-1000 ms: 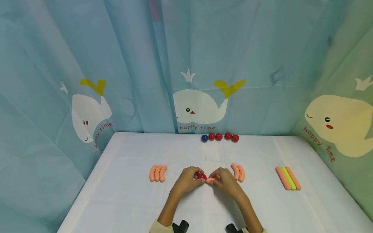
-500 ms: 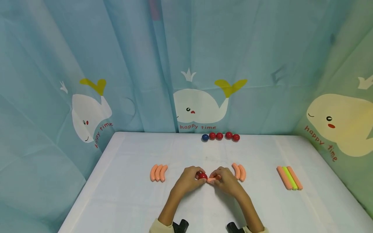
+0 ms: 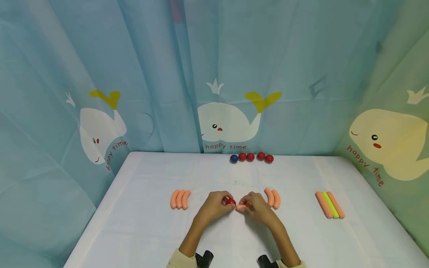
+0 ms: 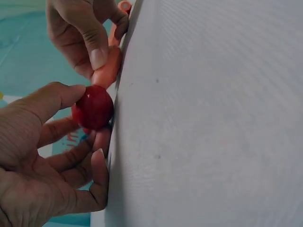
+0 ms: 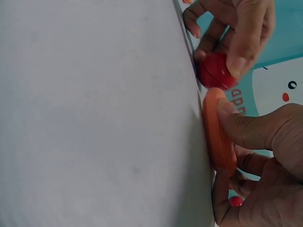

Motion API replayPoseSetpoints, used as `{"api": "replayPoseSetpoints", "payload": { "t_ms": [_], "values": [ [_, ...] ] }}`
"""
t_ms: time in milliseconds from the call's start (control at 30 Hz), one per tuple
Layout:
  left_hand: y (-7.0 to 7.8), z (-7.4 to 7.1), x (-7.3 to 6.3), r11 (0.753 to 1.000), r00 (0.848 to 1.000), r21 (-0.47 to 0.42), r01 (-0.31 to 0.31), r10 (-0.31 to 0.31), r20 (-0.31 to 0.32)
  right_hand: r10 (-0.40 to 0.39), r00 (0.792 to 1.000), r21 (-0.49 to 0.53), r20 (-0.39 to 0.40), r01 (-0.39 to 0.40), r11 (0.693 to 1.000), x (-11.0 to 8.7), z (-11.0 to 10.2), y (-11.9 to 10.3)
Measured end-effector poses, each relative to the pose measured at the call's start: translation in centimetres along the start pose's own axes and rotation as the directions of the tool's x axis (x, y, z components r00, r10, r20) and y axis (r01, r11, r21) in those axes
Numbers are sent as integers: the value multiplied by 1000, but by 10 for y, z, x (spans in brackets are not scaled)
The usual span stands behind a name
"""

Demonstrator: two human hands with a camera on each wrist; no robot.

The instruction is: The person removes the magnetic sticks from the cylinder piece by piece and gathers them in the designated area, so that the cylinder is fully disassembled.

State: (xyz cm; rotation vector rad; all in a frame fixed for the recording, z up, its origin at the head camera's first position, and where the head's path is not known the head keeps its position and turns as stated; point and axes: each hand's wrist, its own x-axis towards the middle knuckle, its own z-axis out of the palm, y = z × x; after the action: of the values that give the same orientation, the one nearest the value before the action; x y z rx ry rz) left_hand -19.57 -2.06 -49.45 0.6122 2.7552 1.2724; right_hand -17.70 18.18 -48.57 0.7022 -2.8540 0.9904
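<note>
My left hand (image 3: 214,205) pinches a glossy red ball (image 4: 93,108) between thumb and fingers, low over the white table. Facing it, my right hand (image 3: 258,210) holds a short curved orange stick (image 5: 218,135), thumb on its upper side. In the right wrist view the stick's near end lies right by the ball; whether they touch I cannot tell. Part of the stick is covered by the right fingers. Just beyond the right hand lie two more curved orange sticks (image 3: 276,199).
Three curved orange sticks (image 3: 179,199) lie left on the white table (image 3: 140,238). At the right are straight sticks, a green one (image 3: 330,205) between two orange ones. A blue ball (image 3: 234,159) and several red balls (image 3: 250,157) line the back edge, before a whale-print curtain (image 3: 167,93).
Both hands keep hold of the red ball and the curved orange stick with hardly any movement. The head view shifts slightly sideways.
</note>
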Motion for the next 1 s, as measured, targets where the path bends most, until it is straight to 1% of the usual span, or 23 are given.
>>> {"api": "replayPoseSetpoints", "payload": {
  "t_ms": [67,167,233,300,400,500,567,667,833,933,1000],
  "values": [
    [-2,-2,0,1000,999,-8,28,-28,-19,3,1000,4,1,-3,1000,-1,-1,0],
    [-4,-5,0,999,998,-18,51,-52,-41,24,1000,11,4,-24,1000,-2,-3,0],
    [-4,-6,1,998,998,-19,52,-53,-44,30,1000,17,6,-30,999,-3,-4,1],
    [-4,-6,2,999,998,-8,52,-52,-39,35,999,26,9,-35,999,-3,-4,1],
    [-2,-5,1,997,997,14,70,-70,-19,36,999,37,13,-37,999,-3,-4,2],
    [0,-6,2,994,996,60,86,-87,11,39,999,46,19,-40,998,-2,-3,3],
    [1,-6,5,989,994,103,102,-104,20,36,999,55,24,-37,998,-2,-3,3],
    [-1,-6,14,979,990,152,135,-138,8,38,999,70,31,-40,997,-2,-3,4],
    [-6,-9,38,970,986,175,168,-164,-35,66,997,86,43,-70,994,-2,-5,4],
    [-11,-10,56,960,979,202,196,-181,-91,78,996,91,49,-82,992,-1,-6,4],
    [-14,-11,68,954,973,213,210,-183,-140,83,995,90,49,-87,992,-1,-6,4]
  ]
}}
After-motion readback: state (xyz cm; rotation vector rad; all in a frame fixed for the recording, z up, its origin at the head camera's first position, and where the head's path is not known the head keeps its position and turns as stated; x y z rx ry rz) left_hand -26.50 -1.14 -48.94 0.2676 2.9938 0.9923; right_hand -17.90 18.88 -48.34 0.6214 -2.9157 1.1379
